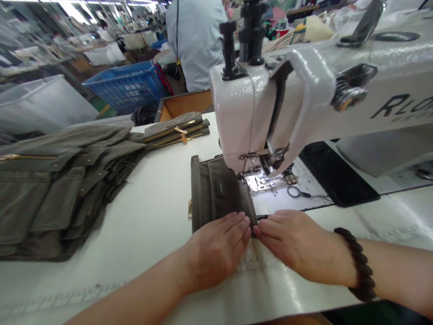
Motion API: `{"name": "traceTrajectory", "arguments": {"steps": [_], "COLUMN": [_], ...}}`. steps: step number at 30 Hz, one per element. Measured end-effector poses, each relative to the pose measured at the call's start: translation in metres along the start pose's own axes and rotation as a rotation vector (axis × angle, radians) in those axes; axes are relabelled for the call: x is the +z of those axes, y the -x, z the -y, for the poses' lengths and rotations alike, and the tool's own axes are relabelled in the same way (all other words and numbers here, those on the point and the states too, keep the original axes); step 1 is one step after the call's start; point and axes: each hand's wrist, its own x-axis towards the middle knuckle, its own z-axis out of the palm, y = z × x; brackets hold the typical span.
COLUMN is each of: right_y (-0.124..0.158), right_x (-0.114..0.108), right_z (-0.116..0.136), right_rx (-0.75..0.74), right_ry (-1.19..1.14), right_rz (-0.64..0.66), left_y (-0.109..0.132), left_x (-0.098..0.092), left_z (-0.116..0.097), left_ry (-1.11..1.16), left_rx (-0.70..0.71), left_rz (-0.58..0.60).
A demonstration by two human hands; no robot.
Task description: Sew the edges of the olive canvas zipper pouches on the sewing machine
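Note:
An olive-grey fabric pouch piece (216,192) with a small label and a gold zipper pull lies flat under the head of a white sewing machine (304,95). My left hand (216,248) rests flat on its near edge, fingers stretched out together. My right hand (297,246) lies beside it, fingertips touching the pouch's near right corner, fingers also flat. A dark bead bracelet (358,264) circles my right wrist. The needle area and lit metal plate (267,180) sit just right of the pouch.
A big pile of olive fabric pieces (57,189) covers the table's left side. A smaller stack with gold zippers (176,131) lies at the back. Small snips (297,193) lie by the plate. A blue crate (128,85) and a person in a light shirt (198,40) are behind.

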Motion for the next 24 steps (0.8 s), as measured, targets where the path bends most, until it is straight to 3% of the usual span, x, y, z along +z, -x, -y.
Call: {"name": "traceTrajectory", "arguments": {"steps": [7,15,24], "right_y": [-0.005,-0.007,-0.007], "right_x": [0.008,0.019,0.022], "right_z": [-0.013,-0.025,-0.032], "right_rx": [0.091,0.145,0.187], "right_ry": [0.072,0.110,0.129], "right_rz": [-0.171,-0.129,-0.139], "left_y": [-0.005,-0.008,-0.016], "left_x": [0.007,0.017,0.019], "left_z": [0.019,0.040,0.063], "left_ry": [-0.048,-0.062,-0.133], "left_rx": [-0.006,0.011,0.005], "left_rz": [-0.014,0.037,0.207]}}
